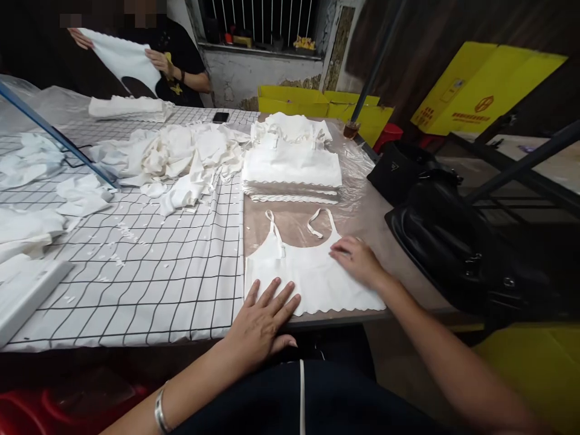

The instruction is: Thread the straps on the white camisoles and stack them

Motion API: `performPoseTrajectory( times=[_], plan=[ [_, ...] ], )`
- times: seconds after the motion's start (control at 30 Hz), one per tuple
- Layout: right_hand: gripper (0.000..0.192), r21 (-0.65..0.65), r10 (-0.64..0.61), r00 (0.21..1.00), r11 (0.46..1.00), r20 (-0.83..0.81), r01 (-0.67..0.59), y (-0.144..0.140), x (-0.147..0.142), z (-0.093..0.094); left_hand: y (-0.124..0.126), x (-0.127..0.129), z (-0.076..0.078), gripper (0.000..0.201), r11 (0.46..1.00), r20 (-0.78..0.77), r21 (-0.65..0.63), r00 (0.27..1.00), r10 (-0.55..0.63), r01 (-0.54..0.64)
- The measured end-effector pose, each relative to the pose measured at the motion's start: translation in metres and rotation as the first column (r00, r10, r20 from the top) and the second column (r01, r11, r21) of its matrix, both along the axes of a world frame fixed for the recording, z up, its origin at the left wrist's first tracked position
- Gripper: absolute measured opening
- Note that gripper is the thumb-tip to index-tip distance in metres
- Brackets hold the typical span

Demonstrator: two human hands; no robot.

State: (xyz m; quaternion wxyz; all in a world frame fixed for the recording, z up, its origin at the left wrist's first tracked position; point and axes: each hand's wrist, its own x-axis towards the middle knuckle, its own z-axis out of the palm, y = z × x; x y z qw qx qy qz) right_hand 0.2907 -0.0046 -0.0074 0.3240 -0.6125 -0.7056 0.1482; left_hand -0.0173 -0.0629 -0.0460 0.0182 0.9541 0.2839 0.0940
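A white camisole top [312, 275] with thin straps lies flat at the table's near edge, scalloped hem toward me. My left hand [263, 320] presses flat on its lower left corner, fingers spread. My right hand [356, 258] rests palm down on its right side, fingers apart. Neither hand grips anything. Behind the top stands a neat stack of folded white tops [292, 166].
A loose heap of white garments [181, 157] lies on the black-grid cloth [149, 272]. Black bags [444, 235] sit at the right edge. Across the table a person [176, 60] holds up a white cloth. A phone [220, 117], a glass [351, 129] and yellow boxes [317, 103] are at the far end.
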Motion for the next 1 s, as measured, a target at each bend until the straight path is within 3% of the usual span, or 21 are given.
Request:
performPoseTrajectory(
  times=[0.1, 0.2, 0.27, 0.33, 0.43, 0.6, 0.73, 1.0],
  plan=[
    [0.006, 0.058, -0.091, 0.996, 0.994, -0.006, 0.092, -0.002, 0.004, -0.012, 0.004, 0.009, 0.016, 0.060, 0.998, 0.014, -0.054, 1.000, 0.018, -0.017],
    [0.010, 0.074, -0.127, 0.992, 0.989, -0.002, 0.127, 0.040, -0.007, -0.004, 0.009, 0.032, 0.035, 0.048, 0.993, 0.044, -0.116, 0.999, 0.008, -0.003],
    [0.011, 0.035, -0.141, 0.990, 0.989, 0.024, 0.141, 0.076, -0.015, 0.004, 0.012, 0.052, 0.042, 0.049, 0.988, 0.080, -0.136, 0.994, -0.068, 0.078],
    [0.008, -0.007, -0.143, 0.988, 0.990, 0.051, 0.143, 0.105, -0.018, 0.009, 0.014, 0.070, 0.043, 0.056, 0.973, 0.097, -0.140, 0.981, -0.171, 0.184],
    [0.023, -0.054, -0.065, 0.994, 0.996, 0.087, 0.070, 0.130, -0.009, 0.009, 0.016, 0.089, 0.033, 0.064, 0.939, 0.041, -0.147, 0.950, -0.309, 0.312],
    [0.030, -0.049, 0.036, 0.994, 0.998, 0.102, -0.031, 0.139, 0.012, 0.007, 0.018, 0.101, 0.020, 0.069, 0.902, -0.009, -0.172, 0.915, -0.403, 0.395],
    [0.018, -0.189, 0.141, 0.960, 0.977, 0.244, -0.096, 0.142, 0.005, 0.008, 0.022, 0.111, 0.022, 0.070, 0.884, -0.017, -0.210, 0.903, -0.430, 0.417],
    [0.009, -0.142, -0.102, 0.972, 0.981, 0.210, 0.133, 0.140, 0.015, 0.022, 0.023, 0.117, 0.022, 0.073, 0.863, -0.035, -0.292, 0.897, -0.441, 0.412]
  ],
)
